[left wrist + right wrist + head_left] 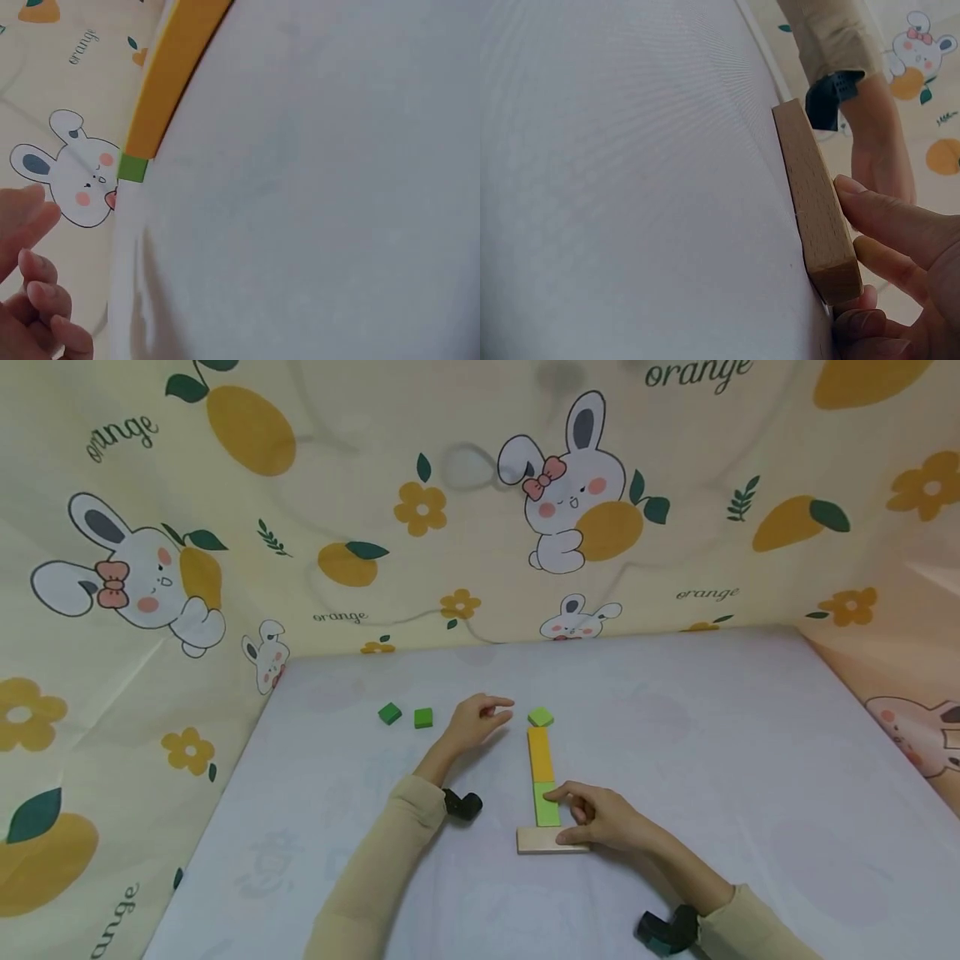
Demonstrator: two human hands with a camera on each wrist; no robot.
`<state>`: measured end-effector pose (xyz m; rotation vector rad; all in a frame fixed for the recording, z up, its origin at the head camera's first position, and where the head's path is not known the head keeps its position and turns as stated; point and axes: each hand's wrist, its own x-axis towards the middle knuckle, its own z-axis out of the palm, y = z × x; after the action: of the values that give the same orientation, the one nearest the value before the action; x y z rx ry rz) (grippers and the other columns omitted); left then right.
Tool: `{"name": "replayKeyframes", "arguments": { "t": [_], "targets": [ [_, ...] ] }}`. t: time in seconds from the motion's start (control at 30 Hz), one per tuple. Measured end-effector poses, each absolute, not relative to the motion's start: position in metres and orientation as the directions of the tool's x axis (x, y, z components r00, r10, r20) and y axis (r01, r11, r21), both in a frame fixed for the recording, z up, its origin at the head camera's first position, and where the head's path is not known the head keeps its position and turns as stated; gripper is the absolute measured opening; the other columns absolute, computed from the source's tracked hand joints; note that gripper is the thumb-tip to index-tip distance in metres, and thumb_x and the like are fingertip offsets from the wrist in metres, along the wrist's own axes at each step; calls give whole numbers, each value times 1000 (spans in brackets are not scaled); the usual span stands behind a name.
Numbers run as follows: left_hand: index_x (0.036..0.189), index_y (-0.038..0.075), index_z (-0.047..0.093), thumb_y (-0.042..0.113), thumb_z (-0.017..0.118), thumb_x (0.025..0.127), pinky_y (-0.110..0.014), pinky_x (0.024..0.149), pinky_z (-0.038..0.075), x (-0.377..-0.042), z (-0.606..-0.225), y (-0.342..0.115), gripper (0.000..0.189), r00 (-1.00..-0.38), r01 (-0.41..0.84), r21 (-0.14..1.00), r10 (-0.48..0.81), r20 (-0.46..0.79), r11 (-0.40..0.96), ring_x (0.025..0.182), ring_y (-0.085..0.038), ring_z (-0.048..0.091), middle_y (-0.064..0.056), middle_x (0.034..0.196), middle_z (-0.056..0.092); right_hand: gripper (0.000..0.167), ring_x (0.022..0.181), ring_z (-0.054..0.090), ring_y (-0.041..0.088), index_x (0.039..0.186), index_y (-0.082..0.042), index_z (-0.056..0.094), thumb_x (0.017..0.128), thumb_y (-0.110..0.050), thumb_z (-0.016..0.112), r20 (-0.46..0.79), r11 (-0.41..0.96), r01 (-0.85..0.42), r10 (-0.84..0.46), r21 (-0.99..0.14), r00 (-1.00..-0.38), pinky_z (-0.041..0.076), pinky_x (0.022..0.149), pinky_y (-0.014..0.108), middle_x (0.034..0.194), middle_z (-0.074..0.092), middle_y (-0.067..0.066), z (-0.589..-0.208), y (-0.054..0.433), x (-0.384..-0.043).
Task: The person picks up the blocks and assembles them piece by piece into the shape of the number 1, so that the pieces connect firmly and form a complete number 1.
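Observation:
A plain wooden block (534, 841) lies crosswise at the near end of a row of blocks. Beyond it come a light green block (545, 812), a yellow-orange block (540, 755) and a light green piece (540, 717) turned cornerwise. My right hand (613, 818) holds the wooden block, its thumb on top and its index finger reaching onto the light green block. In the right wrist view, the other fingers curl by the end of the wooden block (814, 199). Left of the row, my left hand (472, 722) hovers with loosely bent fingers, holding nothing.
Two darker green blocks, one (390, 713) left of the other (423, 717), sit beyond the left hand. The white tabletop (712, 727) ends at a back wall of printed cloth (465, 552), with more cloth at both sides.

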<state>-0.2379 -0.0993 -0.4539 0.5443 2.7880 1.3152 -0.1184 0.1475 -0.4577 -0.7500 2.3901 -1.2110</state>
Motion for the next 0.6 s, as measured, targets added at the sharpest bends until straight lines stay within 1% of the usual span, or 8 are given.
{"name": "replayKeyframes", "arguments": {
  "t": [0.27,0.43,0.6],
  "targets": [
    [112,3,71,14,66,90,-19,65,31,-228,-452,-109,25,-954,273,790,259,150,549,72,-12,39,1,74,41,51,63,37,-1,120,-6,62,76,-25,80,-85,488,-280,-599,-827,-796,32,58,17,69,43,0,-459,149,-119],
    [113,4,70,14,66,90,-20,64,31,-223,-452,-119,26,-965,244,791,218,144,561,72,-13,39,0,75,41,52,63,36,-1,120,-6,62,76,-25,80,-87,487,-276,-599,-828,-796,32,59,17,69,42,-1,-460,149,-119],
    [114,1,70,13,66,90,-20,63,30,-220,-453,-133,27,-967,247,793,193,165,557,71,-13,37,-1,74,40,53,63,36,0,121,-5,61,76,-25,80,-93,477,-265,-603,-838,-792,31,59,17,70,42,1,-458,148,-119]
  ]
}}
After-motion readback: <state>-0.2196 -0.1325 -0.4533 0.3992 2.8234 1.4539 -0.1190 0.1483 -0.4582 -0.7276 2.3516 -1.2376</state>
